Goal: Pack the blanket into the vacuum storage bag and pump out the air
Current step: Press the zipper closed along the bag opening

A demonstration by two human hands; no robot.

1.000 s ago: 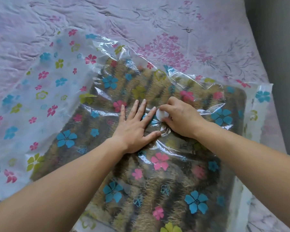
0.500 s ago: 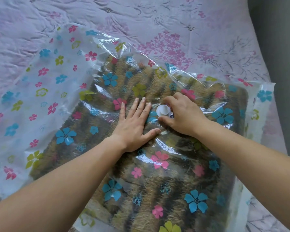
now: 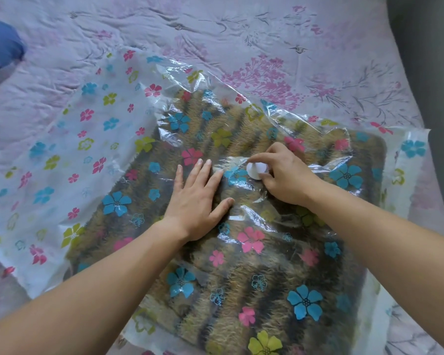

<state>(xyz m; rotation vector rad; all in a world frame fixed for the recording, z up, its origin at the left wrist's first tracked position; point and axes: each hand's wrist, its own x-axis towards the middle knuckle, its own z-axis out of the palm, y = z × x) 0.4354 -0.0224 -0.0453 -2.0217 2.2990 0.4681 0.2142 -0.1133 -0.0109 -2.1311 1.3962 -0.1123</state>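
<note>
At the far left edge of the bed, a blue cloth bundle (image 3: 0, 49) lies on the pale pink flower-printed bedsheet (image 3: 215, 29), well apart from your work. Next comes the clear plastic vacuum storage bag (image 3: 69, 155) printed with pink, blue and green flowers. Its left part lies flat on the sheet.

The brown, dark-striped furry blanket (image 3: 241, 290) is inside the bag and fills its middle and right part, with the plastic wrinkled and shiny over it.

Your left hand (image 3: 195, 201) lies palm down on the bag over the blanket. The fingers are straight and slightly spread, and the thumb points out to the right. Its grip is open and holds nothing.

Just right of those fingertips, a small white round plastic cap (image 3: 255, 170) stands on the top face of the bag. Your right hand (image 3: 287, 175) has its grip closed on that cap. The thumb is at the cap's near side, the forefinger reaches over its far side, and the other fingers are curled behind. Your two hands are near each other but apart.

At the far right, a plain grey surface (image 3: 433, 73) runs along the edge of the bed.
</note>
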